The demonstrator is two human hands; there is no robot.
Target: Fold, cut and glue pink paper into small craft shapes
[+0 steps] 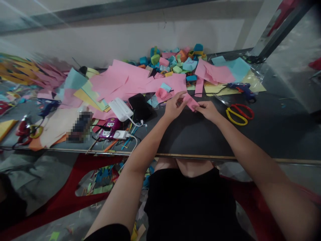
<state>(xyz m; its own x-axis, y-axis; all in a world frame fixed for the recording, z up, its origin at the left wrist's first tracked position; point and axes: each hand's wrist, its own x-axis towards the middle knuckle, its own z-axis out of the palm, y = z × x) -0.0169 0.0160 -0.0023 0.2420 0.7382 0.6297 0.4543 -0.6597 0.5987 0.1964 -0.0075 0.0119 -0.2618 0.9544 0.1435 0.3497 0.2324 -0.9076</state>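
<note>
A small pink paper piece point(191, 102), seemingly folded, is held between both hands above the dark table. My left hand point(175, 104) grips its upper left end with bent fingers. At the lower right end, my right hand point(207, 109) pinches it between thumb and fingertips. Just left of my left hand lies a rolled pink paper point(162, 95) beside a small light blue piece point(166, 87). Scissors point(239, 113) with red and yellow handles rest to the right of my right hand. Behind the hands, a pink strip point(199, 87) lies flat.
Colourful folded paper pieces point(175, 62) are heaped by the wall. Pink sheets point(122, 80) spread leftward. A blue glue gun point(242, 89) lies at right, another glue gun point(47, 106) at left. A white power bank point(120, 109), black phone-like object point(140, 106) and purple power strip point(110, 129) crowd the left.
</note>
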